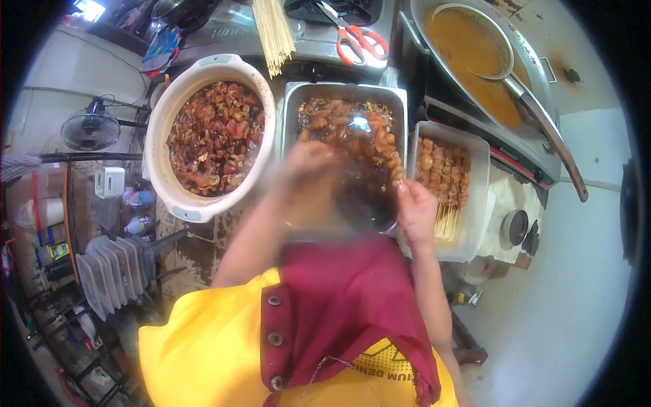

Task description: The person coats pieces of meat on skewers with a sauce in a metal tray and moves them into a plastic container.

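Observation:
A steel tray (402, 109) of meat pieces in dark marinade lies before me. At its right edge my right hand (417, 211) pinches the lower end of a strip of meat pieces (390, 152), seemingly a skewer; its stick cannot be made out. My left hand (315, 157), blurred, is over the tray's left part, and whatever its fingers hold is unclear. Left of the tray, a large white tub (156, 147) contains dark marinated meat chunks (218, 137). To the right, a plastic container (465, 244) holds several meat skewers (445, 170) with their bare stick ends towards me.
Beyond the tray, bamboo sticks (274, 38) and red-handled scissors (356, 40) rest on a gas stove (218, 46). At the upper right, a wide pan (541, 86) of brown liquid holds a wood-handled strainer (534, 109). A round lid-like object (516, 227) lies right of the container.

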Available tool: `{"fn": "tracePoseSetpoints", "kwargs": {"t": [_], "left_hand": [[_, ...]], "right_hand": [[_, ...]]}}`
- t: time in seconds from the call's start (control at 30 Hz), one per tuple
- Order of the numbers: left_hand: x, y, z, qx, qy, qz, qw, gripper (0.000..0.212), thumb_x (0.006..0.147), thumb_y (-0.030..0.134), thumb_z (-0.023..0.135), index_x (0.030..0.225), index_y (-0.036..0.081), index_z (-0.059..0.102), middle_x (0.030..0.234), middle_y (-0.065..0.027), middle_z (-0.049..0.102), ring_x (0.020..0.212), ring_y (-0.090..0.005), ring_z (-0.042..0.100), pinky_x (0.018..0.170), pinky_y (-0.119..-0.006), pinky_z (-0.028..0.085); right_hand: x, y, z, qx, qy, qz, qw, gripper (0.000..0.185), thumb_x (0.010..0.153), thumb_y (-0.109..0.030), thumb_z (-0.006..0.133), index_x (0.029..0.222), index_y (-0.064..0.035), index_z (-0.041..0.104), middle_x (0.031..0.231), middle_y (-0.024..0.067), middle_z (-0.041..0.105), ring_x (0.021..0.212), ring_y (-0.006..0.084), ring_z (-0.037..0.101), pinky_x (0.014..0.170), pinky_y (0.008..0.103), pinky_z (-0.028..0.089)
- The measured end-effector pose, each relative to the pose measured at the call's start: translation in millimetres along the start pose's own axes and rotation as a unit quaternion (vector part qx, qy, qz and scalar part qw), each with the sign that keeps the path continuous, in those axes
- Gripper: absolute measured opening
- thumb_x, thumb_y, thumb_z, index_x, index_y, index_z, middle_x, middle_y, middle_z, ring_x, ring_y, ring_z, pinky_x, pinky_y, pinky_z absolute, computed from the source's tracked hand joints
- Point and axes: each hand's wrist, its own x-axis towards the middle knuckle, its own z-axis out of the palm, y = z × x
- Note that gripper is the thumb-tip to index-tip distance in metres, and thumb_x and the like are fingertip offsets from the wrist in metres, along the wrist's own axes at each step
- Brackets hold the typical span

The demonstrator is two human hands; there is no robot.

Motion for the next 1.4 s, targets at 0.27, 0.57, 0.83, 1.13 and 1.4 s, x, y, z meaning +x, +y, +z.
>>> {"fn": "tracePoseSetpoints", "kwargs": {"t": [0.27, 0.57, 0.83, 1.13, 1.4], "left_hand": [[9.6, -32.3, -3.8, 0.007, 0.047, 0.1, 0.994, 0.016, 0.084, 0.012, 0.065, 0.093, -0.001, 0.066, 0.082, -0.0038, 0.066, 0.074, -0.0099, 0.057, 0.068, -0.025, 0.046], [16.5, -29.8, 35.5, 0.536, 0.116, 0.218, 0.808, 0.033, 0.073, 0.027, 0.071, 0.091, 0.0, 0.064, 0.099, -0.0204, 0.06, 0.103, -0.0364, 0.053, 0.088, -0.047, 0.038], [19.9, -24.6, 47.0, 0.481, 0.123, 0.271, 0.825, 0.021, 0.074, 0.015, 0.06, 0.087, -0.001, 0.062, 0.093, -0.022, 0.062, 0.094, -0.0362, 0.057, 0.08, -0.047, 0.043], [20.0, -15.7, 6.5, -0.069, -0.003, 0.043, 0.997, 0.015, 0.079, 0.0, 0.048, 0.09, 0.002, 0.059, 0.091, -0.0103, 0.064, 0.077, -0.0175, 0.065, 0.063, -0.026, 0.051], [28.1, -13.9, 10.6, -0.047, 0.016, -0.02, 0.999, 0.009, 0.083, 0.01, 0.059, 0.087, 0.002, 0.06, 0.083, -0.0126, 0.066, 0.077, -0.0213, 0.066, 0.062, -0.03, 0.051]], "right_hand": [[-1.0, -6.8, -0.5, -0.002, -0.014, 0.006, 1.0, 0.018, 0.091, -0.011, 0.056, 0.096, 0.0043, 0.065, 0.079, -0.0028, 0.061, 0.07, 0.0034, 0.049, 0.063, 0.0194, 0.04], [-2.2, -8.9, 1.0, -0.001, -0.028, 0.014, 1.0, 0.017, 0.092, -0.011, 0.056, 0.097, 0.0038, 0.064, 0.077, -0.0042, 0.059, 0.067, 0.0021, 0.047, 0.061, 0.0184, 0.038], [-2.8, -2.9, 1.7, 0.033, -0.036, 0.005, 0.999, 0.018, 0.091, -0.011, 0.057, 0.095, 0.004, 0.065, 0.076, -0.0043, 0.059, 0.066, 0.0016, 0.046, 0.058, 0.0179, 0.037], [-0.2, -0.4, -2.6, -0.05, -0.043, -0.016, 0.998, 0.02, 0.092, -0.013, 0.056, 0.097, 0.0053, 0.064, 0.076, -0.0039, 0.06, 0.068, 0.0023, 0.047, 0.06, 0.0187, 0.039], [-2.6, -3.4, 0.7, 0.003, -0.034, -0.011, 0.999, 0.02, 0.091, -0.012, 0.056, 0.098, 0.0051, 0.064, 0.077, -0.0034, 0.06, 0.068, 0.0028, 0.047, 0.061, 0.019, 0.04]]}}
